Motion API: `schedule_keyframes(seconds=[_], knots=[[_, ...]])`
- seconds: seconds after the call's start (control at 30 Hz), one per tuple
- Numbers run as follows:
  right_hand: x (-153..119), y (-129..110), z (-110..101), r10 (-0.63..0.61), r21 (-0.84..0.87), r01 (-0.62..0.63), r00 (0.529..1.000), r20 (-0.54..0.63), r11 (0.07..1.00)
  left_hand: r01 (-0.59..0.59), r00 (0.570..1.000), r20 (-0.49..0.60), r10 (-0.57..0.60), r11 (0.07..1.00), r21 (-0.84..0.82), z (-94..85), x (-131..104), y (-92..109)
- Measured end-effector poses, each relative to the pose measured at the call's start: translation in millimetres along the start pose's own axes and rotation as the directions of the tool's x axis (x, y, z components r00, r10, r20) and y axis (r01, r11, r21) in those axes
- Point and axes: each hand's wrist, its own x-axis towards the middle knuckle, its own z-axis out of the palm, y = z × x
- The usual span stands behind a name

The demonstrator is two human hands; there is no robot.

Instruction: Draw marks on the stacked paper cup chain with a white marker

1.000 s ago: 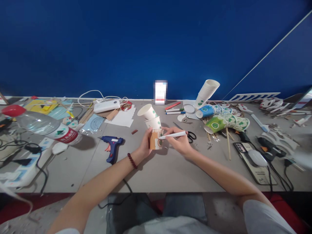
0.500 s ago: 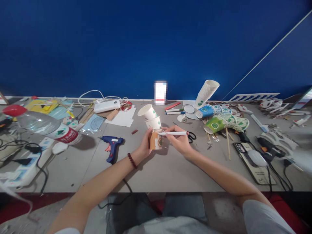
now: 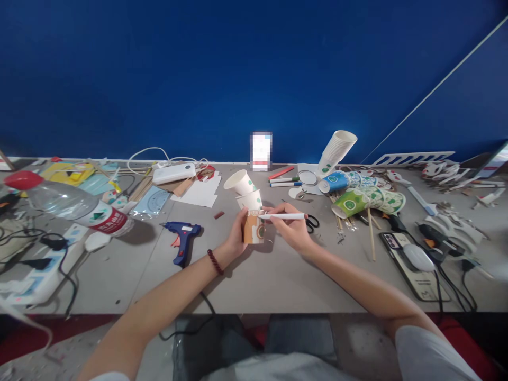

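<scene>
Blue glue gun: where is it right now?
In the head view, the blue glue gun lies on the table, left of the left hand, nearest its beaded bracelet.

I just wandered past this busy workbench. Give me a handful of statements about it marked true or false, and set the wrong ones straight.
1. The left hand holds the brown patterned cup. True.
2. The blue glue gun lies on the table, left of the left hand. True.
3. The right hand grips the blue glue gun. False: it holds a white pen.
4. The beaded bracelet is on the right wrist. False: it is on the left wrist.
5. The plastic bottle has a green cap. False: its cap is red.
6. The tall stack of white cups leans to the right. True.
</scene>
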Motion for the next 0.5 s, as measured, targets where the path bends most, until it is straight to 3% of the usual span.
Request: schedule_keyframes(seconds=[0.5], knots=[[-0.1, 2.3, -1.0, -0.010, -0.001, 0.010, 1.000, 0.006, 1.000, 0.007, 1.000, -0.003, -0.007, 1.000, -0.015, 1.4, -0.5, 0.1]])
